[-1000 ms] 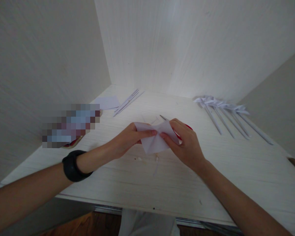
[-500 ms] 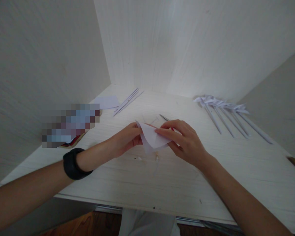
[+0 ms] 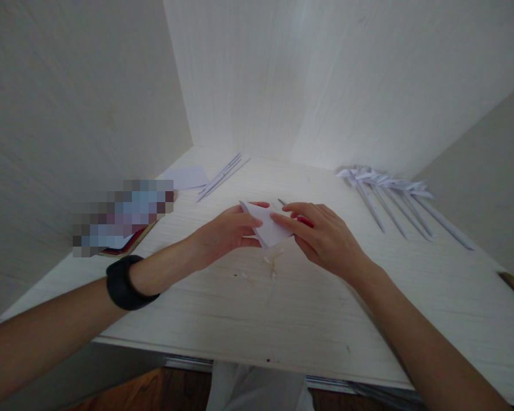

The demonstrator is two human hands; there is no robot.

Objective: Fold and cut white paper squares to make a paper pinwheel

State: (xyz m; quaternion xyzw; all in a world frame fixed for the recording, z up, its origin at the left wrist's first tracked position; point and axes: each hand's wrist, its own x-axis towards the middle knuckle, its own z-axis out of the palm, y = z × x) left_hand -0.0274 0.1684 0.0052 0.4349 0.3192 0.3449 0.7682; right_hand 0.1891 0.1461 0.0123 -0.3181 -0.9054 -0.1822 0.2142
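A small piece of white paper, folded over, is held above the middle of the table between both my hands. My left hand, with a black band on the wrist, pinches its left edge, thumb on top and fingers beneath. On the right side, my right hand grips the same paper with its index finger on the upper face. Partly hidden by the right hand lies a tool with a red handle and a thin metal tip; its kind is unclear.
Several thin paper sticks and a flat paper sheet lie at the back left. Rolled paper pieces with folded tops are at the back right. A blurred-out object sits left. Small bits lie in front of my hands.
The paper flap has come down into a smaller, flatter fold. My left thumb now presses on its top face. The right hand has shifted slightly, showing more of the red handle.
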